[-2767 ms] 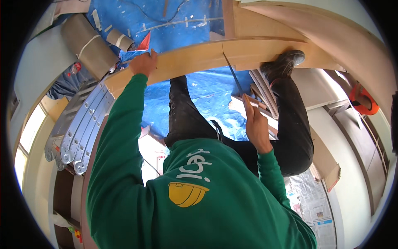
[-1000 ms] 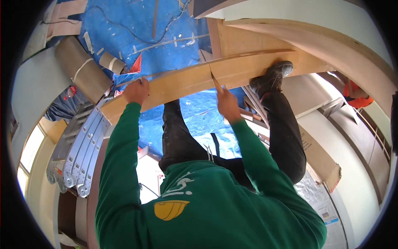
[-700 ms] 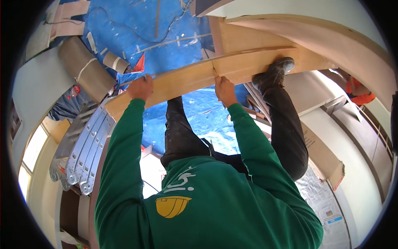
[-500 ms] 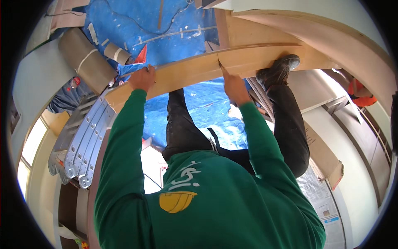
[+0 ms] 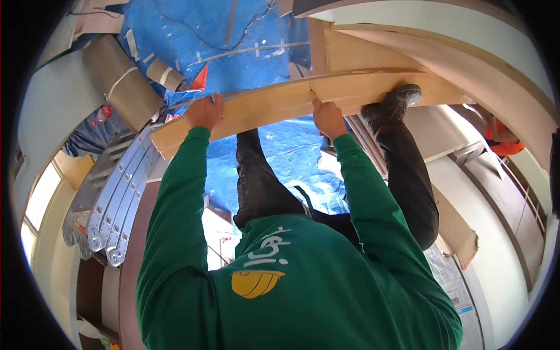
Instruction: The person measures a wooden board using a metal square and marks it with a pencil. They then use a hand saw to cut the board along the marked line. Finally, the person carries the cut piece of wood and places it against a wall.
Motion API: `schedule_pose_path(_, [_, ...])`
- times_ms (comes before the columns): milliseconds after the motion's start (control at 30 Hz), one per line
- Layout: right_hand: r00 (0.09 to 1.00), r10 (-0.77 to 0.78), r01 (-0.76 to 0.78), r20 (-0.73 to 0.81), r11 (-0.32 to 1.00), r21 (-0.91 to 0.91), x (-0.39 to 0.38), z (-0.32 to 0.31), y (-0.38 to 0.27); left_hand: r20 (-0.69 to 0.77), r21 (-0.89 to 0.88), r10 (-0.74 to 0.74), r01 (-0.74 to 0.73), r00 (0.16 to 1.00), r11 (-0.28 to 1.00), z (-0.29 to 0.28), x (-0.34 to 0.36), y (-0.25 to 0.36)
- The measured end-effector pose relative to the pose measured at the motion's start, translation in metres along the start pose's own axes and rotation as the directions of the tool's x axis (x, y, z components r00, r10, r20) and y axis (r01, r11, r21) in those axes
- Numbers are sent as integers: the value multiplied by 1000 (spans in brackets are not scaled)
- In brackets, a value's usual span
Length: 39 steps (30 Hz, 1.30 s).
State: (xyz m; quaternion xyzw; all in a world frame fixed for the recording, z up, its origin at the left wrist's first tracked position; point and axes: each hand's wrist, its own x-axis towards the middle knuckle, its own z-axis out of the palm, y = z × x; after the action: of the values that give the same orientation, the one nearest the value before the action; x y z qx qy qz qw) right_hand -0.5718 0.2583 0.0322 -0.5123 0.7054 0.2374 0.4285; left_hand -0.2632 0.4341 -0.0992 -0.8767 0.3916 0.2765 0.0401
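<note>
A long pale plywood board (image 5: 262, 108) spans the view, slightly tilted, with a thin cut line at its middle. My left hand (image 5: 204, 112) has its fingers wrapped over the board's far edge toward the left end. My right hand (image 5: 328, 119) grips a handsaw (image 5: 315, 97) at the cut, most of it hidden by the hand and the board. My black right shoe (image 5: 392, 106) presses on the board to the right of the cut, while my left leg (image 5: 256, 175) reaches under it.
Blue sheeting (image 5: 245, 32) with a cable covers the floor. Brown rolls (image 5: 119, 81) and a folded metal ladder (image 5: 111, 195) are at left. A curved wooden structure (image 5: 443, 52) stands at upper right. Another person in orange (image 5: 504, 140) is at far right. Cardboard (image 5: 452, 227) lies lower right.
My right hand has risen to the board from lower down, where the blade showed earlier, and has moved up and down along the cut since. My left hand still grips the board.
</note>
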Motion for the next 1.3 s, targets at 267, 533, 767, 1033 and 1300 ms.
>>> schedule_pose_path(267, [940,-334,341,67,918,-204,-158,-66,94,75,65,-66,61,995,996,-4,-8,-2])
schedule_pose_path(533, [993,-80,83,90,996,-26,7,-13,3,-25,60,-20,21,999,998,-6,-7,4])
schedule_pose_path(767, [809,-584,564,64,742,-363,-132,-57,114,32,51,-76,74,997,996,-14,-14,6])
schedule_pose_path(1033, [936,-348,350,54,898,-266,17,16,51,22,37,-28,27,999,999,-7,-11,1])
schedule_pose_path(1300, [822,-569,543,-12,789,-287,-155,-44,143,7,68,-70,69,998,995,-12,-10,4])
